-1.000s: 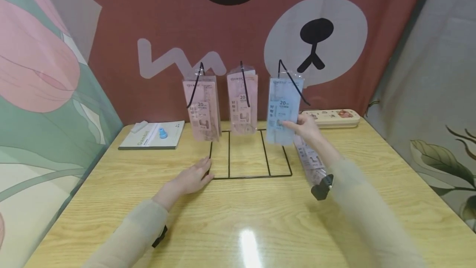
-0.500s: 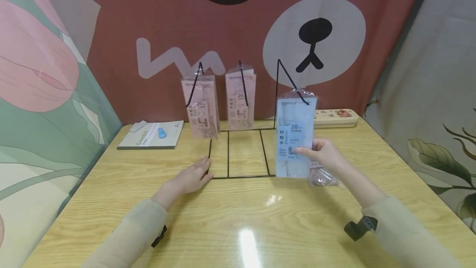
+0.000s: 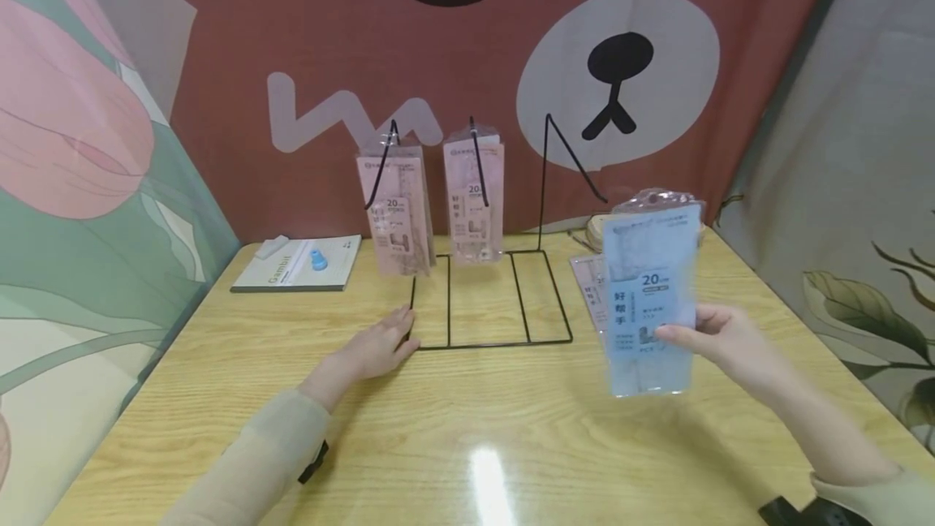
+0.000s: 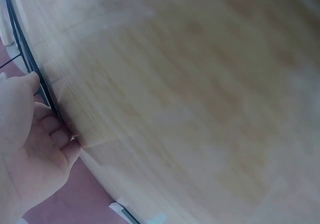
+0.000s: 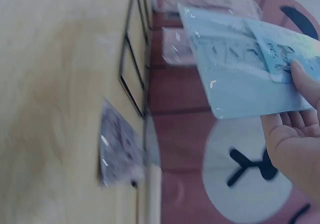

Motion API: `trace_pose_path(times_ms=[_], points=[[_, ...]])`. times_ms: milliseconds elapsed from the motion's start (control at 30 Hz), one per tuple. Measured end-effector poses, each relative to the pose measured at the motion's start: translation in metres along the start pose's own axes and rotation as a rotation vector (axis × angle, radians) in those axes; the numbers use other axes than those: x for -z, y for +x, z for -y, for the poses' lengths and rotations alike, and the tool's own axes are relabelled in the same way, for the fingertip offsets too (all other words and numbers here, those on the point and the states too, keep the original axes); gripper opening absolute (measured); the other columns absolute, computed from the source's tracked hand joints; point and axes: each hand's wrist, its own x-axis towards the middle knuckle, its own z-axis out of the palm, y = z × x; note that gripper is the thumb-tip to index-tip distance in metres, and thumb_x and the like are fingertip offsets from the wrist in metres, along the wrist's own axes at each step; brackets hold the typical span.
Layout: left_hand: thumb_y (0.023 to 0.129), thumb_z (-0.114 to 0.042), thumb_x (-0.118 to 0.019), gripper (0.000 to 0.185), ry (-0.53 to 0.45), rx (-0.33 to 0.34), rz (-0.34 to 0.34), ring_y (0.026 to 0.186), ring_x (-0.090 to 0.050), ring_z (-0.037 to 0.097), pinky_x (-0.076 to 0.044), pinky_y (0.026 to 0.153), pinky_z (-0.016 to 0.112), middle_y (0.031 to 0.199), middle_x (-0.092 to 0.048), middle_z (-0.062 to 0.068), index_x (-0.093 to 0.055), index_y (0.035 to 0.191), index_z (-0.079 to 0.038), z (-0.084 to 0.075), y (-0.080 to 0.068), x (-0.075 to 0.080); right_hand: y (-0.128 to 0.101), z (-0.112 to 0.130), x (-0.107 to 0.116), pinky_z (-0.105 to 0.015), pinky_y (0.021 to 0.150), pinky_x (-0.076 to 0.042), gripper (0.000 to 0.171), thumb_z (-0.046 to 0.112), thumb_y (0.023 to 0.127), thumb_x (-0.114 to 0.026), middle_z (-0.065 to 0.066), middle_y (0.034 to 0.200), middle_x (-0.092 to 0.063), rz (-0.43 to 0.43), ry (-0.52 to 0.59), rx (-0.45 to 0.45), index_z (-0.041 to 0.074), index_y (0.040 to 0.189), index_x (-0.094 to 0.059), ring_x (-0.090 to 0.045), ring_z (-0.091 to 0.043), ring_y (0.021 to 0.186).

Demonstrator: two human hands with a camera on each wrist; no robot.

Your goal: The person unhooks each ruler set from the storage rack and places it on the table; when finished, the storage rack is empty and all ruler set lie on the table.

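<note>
My right hand [image 3: 730,339] pinches a blue flat package [image 3: 650,307] in clear wrapping, thumb on its printed front. It hangs upright in the air, right of the black wire rack [image 3: 489,346]. In the right wrist view the same blue package [image 5: 240,69] shows with the thumb over it. My left hand [image 3: 376,345] holds the front left corner of the rack's base, its fingers curled at the wire in the left wrist view. Pink packages [image 3: 394,209] hang on the left hook, and another pink package [image 3: 475,201] on the middle one. The right hook [image 3: 573,154] is bare.
Behind the blue package a pink package [image 3: 590,286] lies on the wooden table [image 3: 467,420], partly hidden. A cream case [image 3: 595,227] stands farther back, mostly covered. At the back left a notepad [image 3: 332,266] bears a small blue item [image 3: 318,260] and a whitish block [image 3: 273,247].
The blue package has come off the right hook, and my right hand has carried it forward and to the right. My left hand has stayed at the rack's corner.
</note>
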Motion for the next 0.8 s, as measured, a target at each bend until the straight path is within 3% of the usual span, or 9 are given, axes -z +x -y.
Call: trace_pose_path(times_ms=[133,267,333,433,533,700,800], points=[[0.102,-0.034,-0.038,0.062,-0.016,-0.029,-0.023,0.141,-0.023,0.040,-0.024,0.116,0.051,0.151,-0.021,0.028,-0.026,0.144,0.009,0.000,-0.002,0.000,-0.004,-0.005,0.027,-0.017,0.075,-0.049,0.026,0.021,0.093,-0.059,0.024,0.095,-0.069,-0.086,-0.056,-0.019,0.011,0.116,-0.067,-0.066,0.001,0.087],[0.102,-0.035,-0.038,0.062,-0.016,-0.019,-0.019,0.141,-0.022,0.040,-0.023,0.116,0.051,0.152,-0.021,0.028,-0.026,0.144,0.009,-0.001,-0.003,0.001,0.003,-0.012,0.052,-0.040,0.080,-0.049,0.050,0.043,0.093,-0.056,0.030,0.091,-0.065,-0.135,-0.143,-0.164,0.009,0.130,-0.056,-0.061,0.007,0.084],[0.101,-0.032,-0.040,0.061,-0.008,0.003,-0.004,0.142,-0.021,0.039,-0.023,0.116,0.050,0.152,-0.020,0.027,-0.025,0.144,0.009,-0.002,-0.004,0.003,0.011,-0.018,0.060,-0.050,0.081,-0.046,0.064,0.052,0.090,-0.054,0.027,0.091,-0.066,-0.146,-0.196,-0.227,0.005,0.134,-0.051,-0.056,0.010,0.083],[0.101,-0.034,-0.039,0.061,0.001,0.019,0.008,0.143,-0.021,0.038,-0.022,0.117,0.049,0.153,-0.019,0.025,-0.024,0.145,0.007,0.000,-0.003,0.002,0.025,-0.030,0.067,-0.046,0.078,-0.049,0.074,0.056,0.090,-0.052,0.005,0.100,-0.071,-0.127,-0.257,-0.267,-0.003,0.135,-0.047,-0.054,0.006,0.082],[0.102,-0.035,-0.038,0.062,0.003,0.029,0.018,0.143,-0.020,0.036,-0.022,0.117,0.048,0.154,-0.019,0.023,-0.024,0.146,0.006,0.001,-0.002,0.002,0.040,-0.046,0.071,-0.032,0.067,-0.051,0.074,0.050,0.092,-0.052,-0.016,0.103,-0.070,-0.094,-0.288,-0.263,-0.012,0.132,-0.045,-0.060,-0.002,0.075],[0.102,-0.036,-0.038,0.062,0.004,0.020,0.020,0.143,-0.021,0.036,-0.023,0.117,0.048,0.154,-0.020,0.023,-0.025,0.145,0.006,0.000,-0.002,0.003,0.059,-0.074,0.077,-0.028,0.061,-0.053,0.069,0.041,0.091,-0.058,-0.009,0.084,-0.070,-0.050,-0.315,-0.326,-0.020,0.123,-0.048,-0.061,-0.011,0.070],[0.101,-0.035,-0.039,0.062,0.007,0.001,0.016,0.143,-0.022,0.037,-0.023,0.117,0.048,0.153,-0.020,0.024,-0.025,0.145,0.007,-0.001,-0.001,0.002,0.065,-0.087,0.080,-0.035,0.067,-0.053,0.074,0.042,0.089,-0.061,-0.025,0.095,-0.066,-0.032,-0.388,-0.390,-0.020,0.125,-0.046,-0.061,-0.025,0.079]])
